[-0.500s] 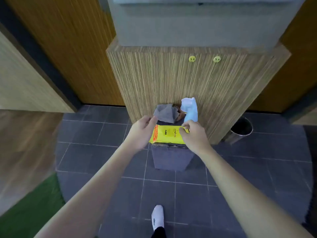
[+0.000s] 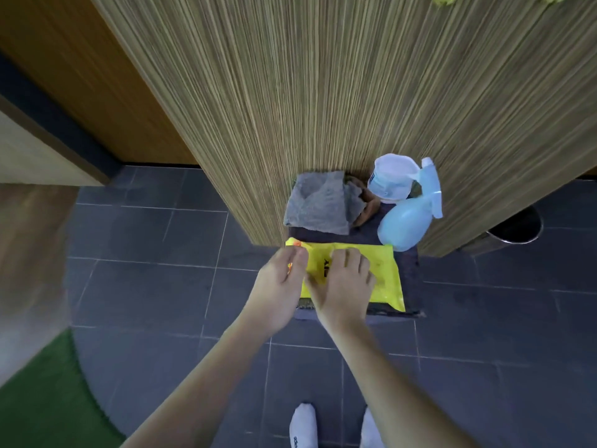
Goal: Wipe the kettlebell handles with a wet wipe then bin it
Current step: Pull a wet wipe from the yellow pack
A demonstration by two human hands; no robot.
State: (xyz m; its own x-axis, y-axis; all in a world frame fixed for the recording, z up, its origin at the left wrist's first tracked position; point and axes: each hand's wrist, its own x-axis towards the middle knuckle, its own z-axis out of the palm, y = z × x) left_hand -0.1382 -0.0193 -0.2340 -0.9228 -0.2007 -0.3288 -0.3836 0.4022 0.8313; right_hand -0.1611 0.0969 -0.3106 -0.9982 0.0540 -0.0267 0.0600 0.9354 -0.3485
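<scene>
A: The fingers [image 2: 350, 263] of the right hand [image 2: 344, 289] lie slightly spread and flat on the flat yellow plastic wet-wipe pack [image 2: 384, 276].

B: And the other?

A: The left hand [image 2: 279, 281] has its fingertips curled together, pinching the pack's left edge by the orange corner.

B: Where does the pack sit?

A: On the near part of a small dark square stool [image 2: 412, 286]. Farther back lie a crumpled grey cloth [image 2: 318, 205] and a pale blue plastic spray bottle [image 2: 408, 221]. A round metal bin [image 2: 513, 231] stands to the right on the dark tiled floor [image 2: 161, 286].
</scene>
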